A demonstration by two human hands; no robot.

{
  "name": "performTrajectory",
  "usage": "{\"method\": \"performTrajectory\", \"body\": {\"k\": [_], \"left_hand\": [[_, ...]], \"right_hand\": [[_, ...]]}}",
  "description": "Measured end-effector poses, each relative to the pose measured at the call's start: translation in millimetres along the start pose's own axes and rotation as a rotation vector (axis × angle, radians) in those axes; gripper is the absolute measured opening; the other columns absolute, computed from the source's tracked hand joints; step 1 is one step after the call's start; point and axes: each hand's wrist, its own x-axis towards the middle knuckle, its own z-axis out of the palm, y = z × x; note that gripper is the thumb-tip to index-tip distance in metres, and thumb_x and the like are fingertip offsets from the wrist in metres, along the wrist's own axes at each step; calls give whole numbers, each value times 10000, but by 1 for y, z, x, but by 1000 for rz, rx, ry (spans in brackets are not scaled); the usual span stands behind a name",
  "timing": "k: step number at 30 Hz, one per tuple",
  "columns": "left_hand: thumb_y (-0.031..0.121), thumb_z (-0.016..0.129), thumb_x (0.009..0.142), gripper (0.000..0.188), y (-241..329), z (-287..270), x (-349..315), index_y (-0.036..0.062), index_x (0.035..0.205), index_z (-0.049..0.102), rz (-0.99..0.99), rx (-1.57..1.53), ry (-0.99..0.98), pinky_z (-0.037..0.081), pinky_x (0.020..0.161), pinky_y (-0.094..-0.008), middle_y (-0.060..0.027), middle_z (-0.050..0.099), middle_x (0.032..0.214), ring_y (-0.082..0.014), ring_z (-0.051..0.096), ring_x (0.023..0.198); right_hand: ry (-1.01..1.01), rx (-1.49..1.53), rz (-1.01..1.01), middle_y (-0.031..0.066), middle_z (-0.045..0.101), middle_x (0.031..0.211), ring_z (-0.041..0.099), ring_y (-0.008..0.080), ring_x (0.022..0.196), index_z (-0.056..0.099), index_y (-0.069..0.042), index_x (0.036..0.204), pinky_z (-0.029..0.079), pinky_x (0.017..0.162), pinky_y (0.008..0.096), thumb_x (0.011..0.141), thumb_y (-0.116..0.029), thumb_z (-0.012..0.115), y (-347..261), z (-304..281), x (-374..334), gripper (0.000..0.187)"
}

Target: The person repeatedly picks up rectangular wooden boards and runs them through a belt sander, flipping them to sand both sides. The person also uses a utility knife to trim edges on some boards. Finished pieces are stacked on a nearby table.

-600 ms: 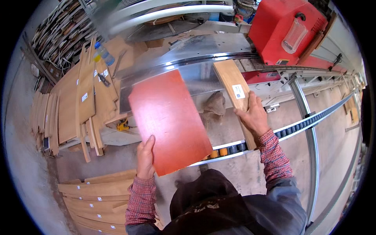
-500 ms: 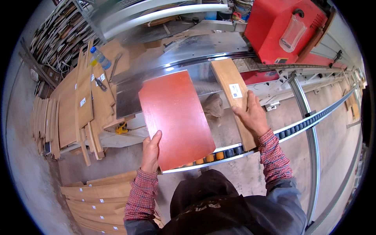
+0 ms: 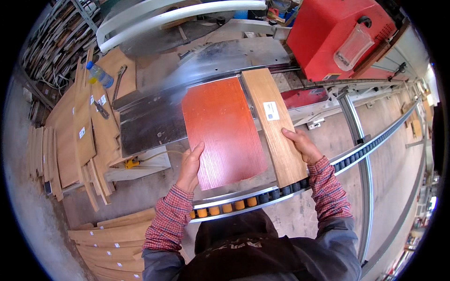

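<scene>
Change since earlier frames: the red-brown panel (image 3: 224,131) has been lowered from a raised, tilted hold and now appears to lie flat on the steel bench (image 3: 150,124), nearer the red machine housing (image 3: 337,35) at upper right.
Panel position: centre of the frame, its right long edge touching the pale wood board (image 3: 273,124), its far end toward the machine.
Left hand (image 3: 190,164): set at the near left corner of the panel, thumb laid on the face, fingers curled under the edge; grasping the panel.
Right hand (image 3: 302,145): laid against the outer edge of the pale wood board, fingers wrapped on that edge; a light grasp is judged, though the underside cannot be seen.
Handling, panel: judged stiff and flat, moderately light, with a smooth laminated face that may slip; thin edges and corners are likely to chip.
Hold points: the near corners and long edges are best taken, with the face kept free.
Handling, board: judged rigid and heavier; a paper label (image 3: 271,111) is fixed mid-length.
Surroundings: a roller track (image 3: 243,203) with orange and black wheels runs below the panel; stacked offcuts (image 3: 79,136) and a plastic bottle (image 3: 100,74) lie at left.
</scene>
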Motion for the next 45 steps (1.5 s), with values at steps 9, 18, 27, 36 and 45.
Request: {"method": "performTrajectory", "body": {"k": [9,18,27,36,45], "left_hand": [[214,562,999,354,-1,21,12,-60,1223,568,-11,-19,4,568,823,-343,-145,668,1119,-213,685,953],[213,557,1002,368,1,25,13,-66,1241,553,-10,-8,53,565,826,-353,-144,663,1130,-207,681,943],[207,564,1004,311,-8,48,16,-55,1162,618,-32,37,128,547,800,-309,-116,682,1098,-166,670,910],[204,566,1006,288,-30,109,28,-41,1138,639,-78,12,120,547,807,-305,-111,691,1075,-156,670,900],[185,550,1016,275,-88,192,59,-41,1144,641,-74,-42,69,533,806,-305,-92,683,1080,-142,654,905]], "right_hand": [[-14,36,36,156,701,1022,710,195,820,567,84,1226,577,712,312,944,-324,643,-8,-1,9,502],[29,48,41,162,700,1012,705,202,827,557,107,1224,569,739,326,944,-300,645,-13,1,10,502],[6,36,60,166,673,1107,680,192,929,527,91,1273,546,804,314,942,-288,644,-20,-23,10,517],[4,72,84,138,669,1132,673,176,955,526,69,1285,539,836,310,940,-285,652,-31,-89,11,511],[26,61,81,148,671,1110,679,173,932,498,91,1281,545,823,292,940,-279,649,-46,-192,14,525]]}}
